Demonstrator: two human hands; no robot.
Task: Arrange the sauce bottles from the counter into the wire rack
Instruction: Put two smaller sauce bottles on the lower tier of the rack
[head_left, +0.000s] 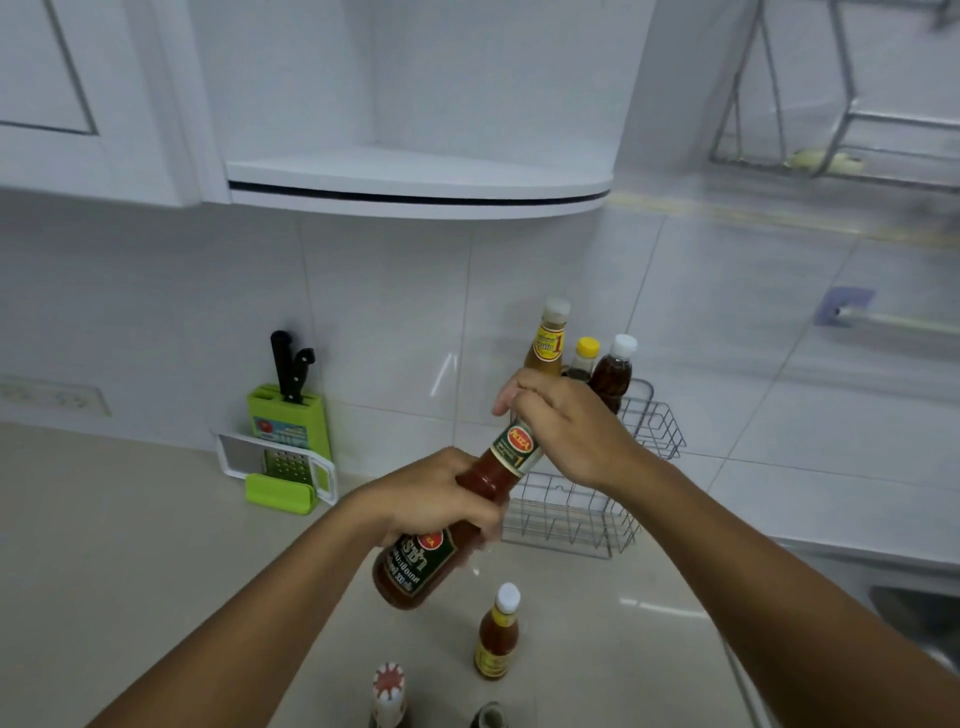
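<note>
A large red sauce bottle (415, 566) with a green label hangs tilted above the counter. My left hand (436, 499) grips its body and my right hand (566, 426) is closed over its neck and cap. Behind them the wire rack (576, 525) stands on the counter in the tiled corner. At the rack's back stand a tall orange-brown bottle (548, 343), a yellow-capped bottle (584, 358) and a dark white-capped bottle (615, 371). A small red bottle (498, 634) with a white cap stands on the counter near me. Two more bottle tops, a red-and-white cap (388, 691) and a dark cap (488, 716), show at the bottom edge.
A green knife block (291, 421) with a white-and-green grater (283, 470) leaning on it stands against the tiled wall at the left. A rounded white shelf (415, 182) overhangs the corner. A hanging metal rack (841, 145) is at upper right, and a sink (914, 613) lies at the right edge.
</note>
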